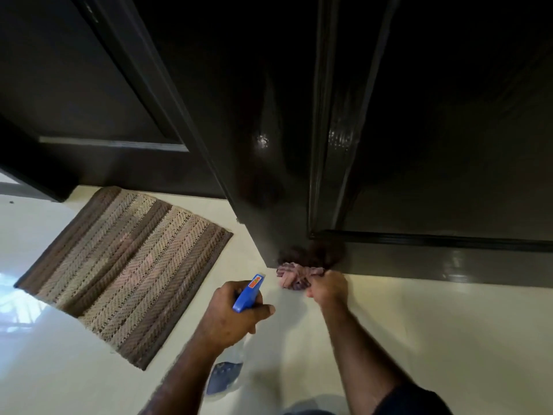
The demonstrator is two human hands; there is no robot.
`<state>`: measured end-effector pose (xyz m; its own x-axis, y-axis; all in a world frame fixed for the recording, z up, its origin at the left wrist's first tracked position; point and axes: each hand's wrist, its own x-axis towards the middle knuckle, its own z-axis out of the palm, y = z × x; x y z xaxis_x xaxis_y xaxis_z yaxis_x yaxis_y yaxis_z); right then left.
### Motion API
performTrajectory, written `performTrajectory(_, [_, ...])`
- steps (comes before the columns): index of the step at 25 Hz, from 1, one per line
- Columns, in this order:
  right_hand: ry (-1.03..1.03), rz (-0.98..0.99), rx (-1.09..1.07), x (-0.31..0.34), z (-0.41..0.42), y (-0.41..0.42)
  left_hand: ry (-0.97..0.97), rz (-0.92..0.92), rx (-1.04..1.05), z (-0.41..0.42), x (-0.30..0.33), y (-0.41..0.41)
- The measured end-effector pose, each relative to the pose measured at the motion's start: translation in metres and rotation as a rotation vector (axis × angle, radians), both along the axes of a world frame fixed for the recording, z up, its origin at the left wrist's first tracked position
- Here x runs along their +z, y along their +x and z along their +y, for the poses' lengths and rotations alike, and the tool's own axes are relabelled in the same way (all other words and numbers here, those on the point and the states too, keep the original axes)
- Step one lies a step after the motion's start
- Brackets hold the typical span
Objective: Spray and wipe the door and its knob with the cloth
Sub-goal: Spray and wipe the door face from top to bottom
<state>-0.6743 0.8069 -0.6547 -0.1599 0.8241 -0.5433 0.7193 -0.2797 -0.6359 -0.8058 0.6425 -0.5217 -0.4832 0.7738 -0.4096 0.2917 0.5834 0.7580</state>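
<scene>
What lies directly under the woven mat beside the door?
The woven mat lies flat on the pale glossy floor. Whatever floor is beneath it is covered and cannot be seen.

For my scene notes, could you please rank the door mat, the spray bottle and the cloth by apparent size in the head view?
1. door mat, largest.
2. spray bottle, partly hidden by the left hand.
3. cloth, bunched in the right hand, smallest.

The door [284, 121] wears a dark, glossy painted finish that throws back pale highlights. At its bottom edge the cloth [291, 278] is a soft, ribbed fabric in pink and purple. The spray bottle [239, 333] has a smooth blue plastic head and a clear body, probably plastic. Left of the door, the mat [125, 271] is coarse woven fibre on a smooth, shiny cream floor [449, 324].
</scene>
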Motion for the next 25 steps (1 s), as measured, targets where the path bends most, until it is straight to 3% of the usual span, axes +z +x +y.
performTrajectory(2, [-0.233,0.191,-0.160,0.033,-0.001,-0.024,0.027,0.009,0.037,-0.004,0.000,-0.008])
performTrajectory(3, [-0.234,0.315,-0.173,0.051,-0.007,-0.033,0.038,0.014,0.041,-0.006,-0.001,-0.009])
performTrajectory(6, [0.125,0.713,-0.122,0.067,-0.030,-0.037,0.040,0.024,0.038,-0.006,-0.005,-0.005])
performTrajectory(7, [0.195,0.733,-0.095,0.056,-0.038,-0.034,0.039,0.016,0.042,-0.005,-0.006,-0.005])
performTrajectory(9, [0.108,0.594,-0.190,0.028,-0.042,-0.030,0.045,0.008,0.048,-0.005,-0.006,-0.006])
performTrajectory(12, [-0.466,0.610,-0.667,0.026,-0.031,-0.042,0.044,-0.006,0.053,-0.009,-0.003,-0.006])
performTrajectory(15, [-0.742,0.799,-0.498,0.077,-0.030,-0.066,0.038,0.019,0.075,-0.011,-0.005,-0.010])
performTrajectory(18, [-0.636,1.020,-0.572,0.083,-0.047,-0.082,0.052,0.029,0.100,-0.015,-0.009,-0.014])
performTrajectory(22, [-0.582,0.936,-0.863,0.027,-0.051,-0.068,0.046,0.035,0.107,-0.027,-0.004,-0.023])
performTrajectory(25, [-0.665,1.034,-0.791,0.020,-0.042,-0.055,0.028,0.062,0.105,-0.034,-0.003,-0.023])
